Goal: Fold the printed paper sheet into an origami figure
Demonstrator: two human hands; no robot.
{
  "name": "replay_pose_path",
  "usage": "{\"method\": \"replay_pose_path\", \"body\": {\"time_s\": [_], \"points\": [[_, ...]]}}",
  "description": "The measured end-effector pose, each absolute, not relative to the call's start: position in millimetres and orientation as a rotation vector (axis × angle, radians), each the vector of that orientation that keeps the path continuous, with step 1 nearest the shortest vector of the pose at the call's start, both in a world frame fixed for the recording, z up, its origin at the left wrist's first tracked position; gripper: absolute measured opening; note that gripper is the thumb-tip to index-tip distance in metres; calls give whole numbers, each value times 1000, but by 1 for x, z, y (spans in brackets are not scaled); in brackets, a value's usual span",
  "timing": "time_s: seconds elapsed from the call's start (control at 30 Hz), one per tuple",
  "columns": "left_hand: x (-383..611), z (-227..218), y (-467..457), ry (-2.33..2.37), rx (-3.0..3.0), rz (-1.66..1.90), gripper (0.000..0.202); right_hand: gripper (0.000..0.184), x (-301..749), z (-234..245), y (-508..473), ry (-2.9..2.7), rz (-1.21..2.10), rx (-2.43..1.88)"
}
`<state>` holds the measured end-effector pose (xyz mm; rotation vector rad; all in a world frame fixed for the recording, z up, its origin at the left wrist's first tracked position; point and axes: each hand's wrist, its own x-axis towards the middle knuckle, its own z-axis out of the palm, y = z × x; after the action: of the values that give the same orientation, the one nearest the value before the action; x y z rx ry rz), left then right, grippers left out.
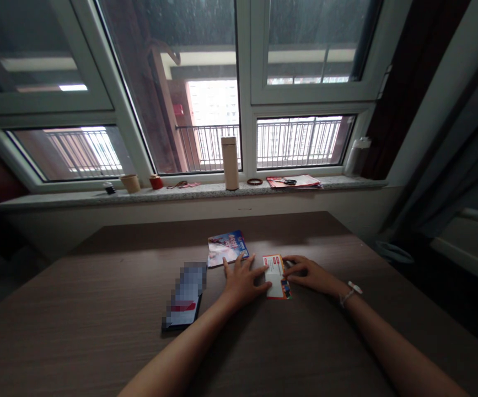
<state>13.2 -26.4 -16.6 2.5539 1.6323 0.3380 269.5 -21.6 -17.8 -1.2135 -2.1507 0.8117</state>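
Note:
A small white card with red and orange print (275, 275) lies flat on the brown wooden table (98, 331). My left hand (242, 281) rests palm down with fingers spread, its fingertips on the card's left edge. My right hand (308, 273) lies at the card's right edge, fingers curled and pressing on it. Just beyond my left hand a colourful glossy leaflet (226, 247) lies on the table. A dark phone with a blurred screen (184, 298) lies left of my left hand.
The stone windowsill (222, 192) carries a tall beige flask (230, 163), a paper cup (130, 182), a small red pot (155, 181), a ring-shaped band (254, 181), red papers with scissors (294, 181) and a white bottle (356, 156). Dark curtains hang at the right.

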Motion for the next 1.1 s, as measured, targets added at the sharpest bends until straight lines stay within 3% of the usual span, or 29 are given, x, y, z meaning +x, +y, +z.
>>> {"method": "replay_pose_path", "body": {"time_s": [0.67, 1.1], "points": [[13, -19, -25, 1626, 2563, 361, 55, 49, 273, -25, -16, -2143, 824, -1269], [12, -18, -24, 1611, 2550, 336, 54, 39, 266, -30, -8, -2146, 419, -1482]]}}
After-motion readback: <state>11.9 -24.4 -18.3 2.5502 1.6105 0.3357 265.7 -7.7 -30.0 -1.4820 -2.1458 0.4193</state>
